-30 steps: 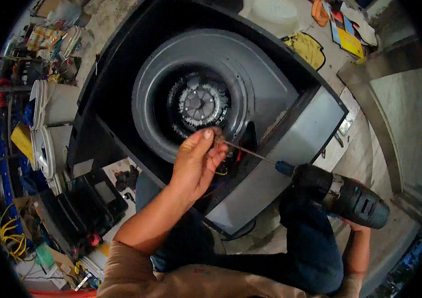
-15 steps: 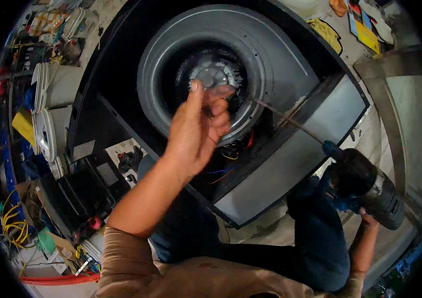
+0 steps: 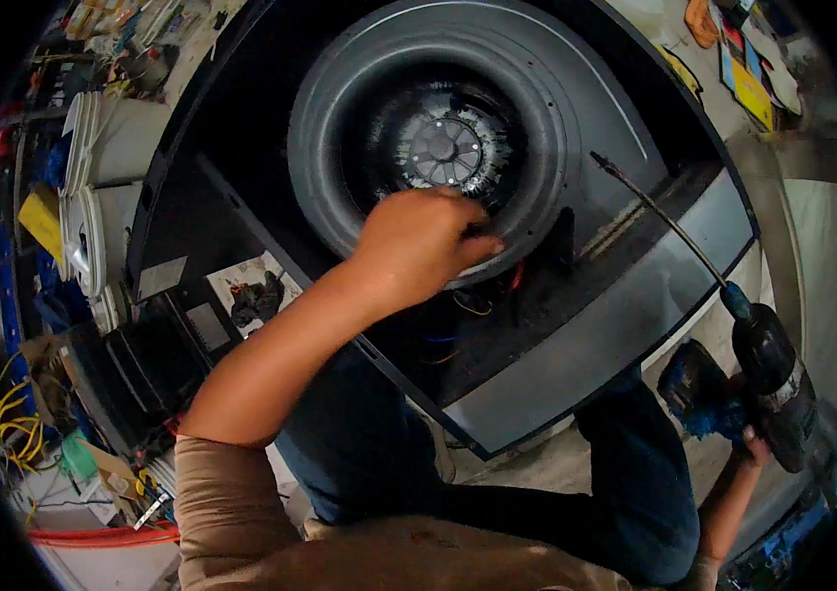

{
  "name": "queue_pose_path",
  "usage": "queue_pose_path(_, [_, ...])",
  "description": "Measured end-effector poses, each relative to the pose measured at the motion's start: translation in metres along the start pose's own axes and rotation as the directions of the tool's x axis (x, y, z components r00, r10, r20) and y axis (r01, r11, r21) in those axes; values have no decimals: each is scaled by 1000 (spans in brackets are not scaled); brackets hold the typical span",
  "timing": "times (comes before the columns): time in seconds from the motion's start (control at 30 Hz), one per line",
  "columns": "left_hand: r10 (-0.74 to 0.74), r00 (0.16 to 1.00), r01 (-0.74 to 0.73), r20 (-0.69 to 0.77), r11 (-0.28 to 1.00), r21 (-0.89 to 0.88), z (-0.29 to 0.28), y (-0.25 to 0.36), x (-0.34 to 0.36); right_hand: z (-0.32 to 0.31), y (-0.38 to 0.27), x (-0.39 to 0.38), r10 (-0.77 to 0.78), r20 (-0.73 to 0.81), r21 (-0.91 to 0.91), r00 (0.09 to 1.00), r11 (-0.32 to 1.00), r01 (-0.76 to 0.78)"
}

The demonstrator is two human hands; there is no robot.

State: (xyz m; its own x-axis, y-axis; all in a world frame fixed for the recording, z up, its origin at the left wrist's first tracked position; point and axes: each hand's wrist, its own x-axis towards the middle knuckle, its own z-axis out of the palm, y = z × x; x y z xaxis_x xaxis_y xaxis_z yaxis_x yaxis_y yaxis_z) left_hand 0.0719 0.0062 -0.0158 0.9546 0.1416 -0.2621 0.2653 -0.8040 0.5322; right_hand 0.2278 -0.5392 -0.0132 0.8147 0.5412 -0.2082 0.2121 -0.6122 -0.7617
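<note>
A large grey blower housing with a round inlet lies in front of me, its fan wheel hub visible inside. My left hand rests on the lower rim of the inlet, fingers curled over the edge near coloured wires. My right hand grips a dark cordless drill at the lower right. The drill's long thin extension bit points up and left over the housing's flat grey panel, its tip above the housing and apart from my left hand.
White plates or discs stack at the left beside a cluttered area with yellow cables and a black box. An orange-red hose lies at the lower left. Coloured papers sit at the upper right.
My left hand dropped from in front of the fan hub to the lower inlet rim. The drill swung right and its bit tip pulled away from my left hand.
</note>
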Motion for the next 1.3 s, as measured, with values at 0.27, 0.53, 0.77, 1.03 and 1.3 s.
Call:
queue_pose_path(0.27, [35,993,-66,110,953,297,30,8,25,1,-14,0,10,-20,-4,1000,1000,-10])
queue_pose_path(0.53, [21,994,-45,106,974,221,36,0,31,10,-62,4,-32,-5,-88,999,996,31])
queue_pose_path(0.77, [-21,985,1,170,993,119,35,-5,32,5,-182,15,68,-37,-86,997,994,-71])
queue_pose_path(1.03, [-37,999,39,25,995,-93,43,-20,42,17,-263,4,191,-89,-98,977,975,-200])
queue_pose_path(1.3, [-62,998,60,2,960,-274,59,-23,74,56,-289,4,162,-83,-66,983,984,-168])
